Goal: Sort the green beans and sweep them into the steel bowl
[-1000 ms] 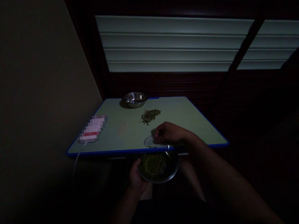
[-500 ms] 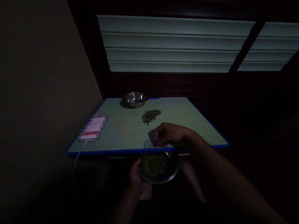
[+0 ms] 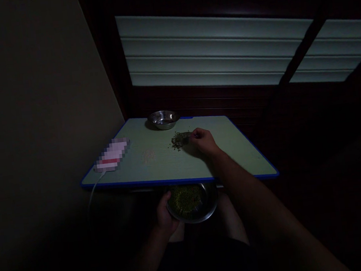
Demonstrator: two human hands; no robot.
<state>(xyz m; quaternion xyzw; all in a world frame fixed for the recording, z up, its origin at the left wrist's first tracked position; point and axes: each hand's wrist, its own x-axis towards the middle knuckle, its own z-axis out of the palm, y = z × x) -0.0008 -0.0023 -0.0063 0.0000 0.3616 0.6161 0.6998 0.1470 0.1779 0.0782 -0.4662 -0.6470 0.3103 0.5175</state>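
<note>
In the head view my left hand (image 3: 165, 213) grips the left rim of a metal bowl (image 3: 211, 212), held just below the table's front edge. Small greenish grains or beans (image 3: 184, 199) lie in that bowl. My right hand (image 3: 203, 139) is over the table with its fingers closed, at the right side of a loose pile of similar dark grains (image 3: 177, 142). A thin see-through piece seems to be in those fingers, covering part of the pile; its outline is hard to make out in the dim light.
A second metal bowl (image 3: 163, 120) stands at the back of the pale table (image 3: 235, 155) with blue edging. A small patch of pale bits (image 3: 148, 156) lies left of the pile. At the left is a blurred-out phone-like device (image 3: 113, 155) with a white cable (image 3: 92, 200) hanging down.
My right hand has moved from the table's front edge forward to the dark pile, and the clear rounded piece has left the edge with it. My left hand and its bowl have barely moved.
</note>
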